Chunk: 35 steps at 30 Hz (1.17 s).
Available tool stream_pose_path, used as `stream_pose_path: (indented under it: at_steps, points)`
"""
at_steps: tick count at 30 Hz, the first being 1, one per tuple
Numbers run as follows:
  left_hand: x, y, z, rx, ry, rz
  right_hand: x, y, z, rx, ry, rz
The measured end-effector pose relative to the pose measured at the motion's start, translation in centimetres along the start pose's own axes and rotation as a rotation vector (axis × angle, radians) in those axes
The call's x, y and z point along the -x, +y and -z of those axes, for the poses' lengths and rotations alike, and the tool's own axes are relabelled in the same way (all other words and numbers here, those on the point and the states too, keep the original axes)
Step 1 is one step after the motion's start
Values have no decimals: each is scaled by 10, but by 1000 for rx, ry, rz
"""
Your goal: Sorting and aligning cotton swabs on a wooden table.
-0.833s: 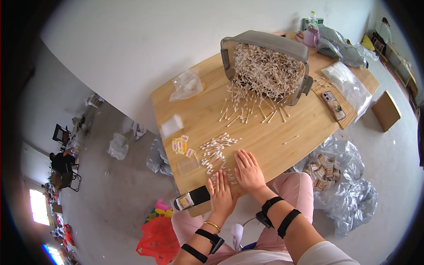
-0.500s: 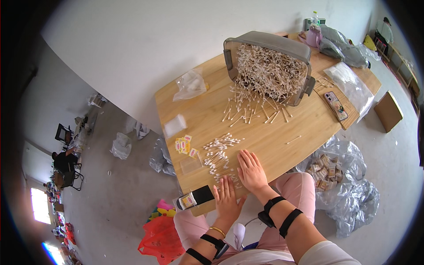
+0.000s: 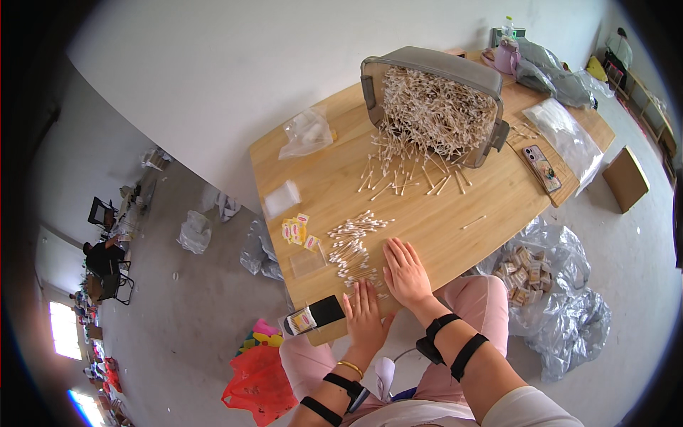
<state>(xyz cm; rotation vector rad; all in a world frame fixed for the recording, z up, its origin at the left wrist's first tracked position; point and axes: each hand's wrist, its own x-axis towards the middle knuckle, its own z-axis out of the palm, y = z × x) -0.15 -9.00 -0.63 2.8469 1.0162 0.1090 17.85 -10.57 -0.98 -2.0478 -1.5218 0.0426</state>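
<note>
My left hand (image 3: 365, 317) lies flat at the table's near edge, fingers stretched over the lower end of a loose row of cotton swabs (image 3: 349, 250). To the right of that row my right hand (image 3: 406, 274) rests flat on the wood, fingers extended. Neither hand grips anything. Left of the swabs are small yellow and white cards (image 3: 295, 229) and a clear plastic piece (image 3: 308, 262). A black holder (image 3: 326, 311) with a small pack of swabs (image 3: 301, 323) sits beside my left hand. A grey bin (image 3: 441, 65) tipped on its side spills many more swabs (image 3: 434, 114).
On the wooden table (image 3: 420, 220) lie a clear bag (image 3: 307, 134), a stack of clear sheets (image 3: 282, 199) and a phone (image 3: 541, 169). One stray swab (image 3: 474, 222) lies at right. On the floor are a bag of small packs (image 3: 524, 276) and a red bag (image 3: 260, 384).
Both hands stay in almost the same place, flat on the table. The view has shifted very slightly; I see no object taken or let go.
</note>
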Motion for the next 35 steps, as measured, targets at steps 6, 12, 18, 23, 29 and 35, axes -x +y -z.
stream_pose_path:
  at_steps: [6,12,18,23,29,35]
  points:
    - [-23,-19,9,11,38,-16,0,2,3,-91,49,-15]
    - [-31,-31,11,31,9,-61,-2,-2,6,-127,55,-17]
    - [-22,-26,12,31,-21,-75,-2,-1,6,-135,80,-9]
    - [-13,-36,17,134,42,5,2,2,17,-444,98,-70]
    - [-14,-47,6,403,183,10,4,-24,10,-720,54,-121]
    - [-29,-42,-27,384,284,32,2,-67,-25,-760,24,-87]
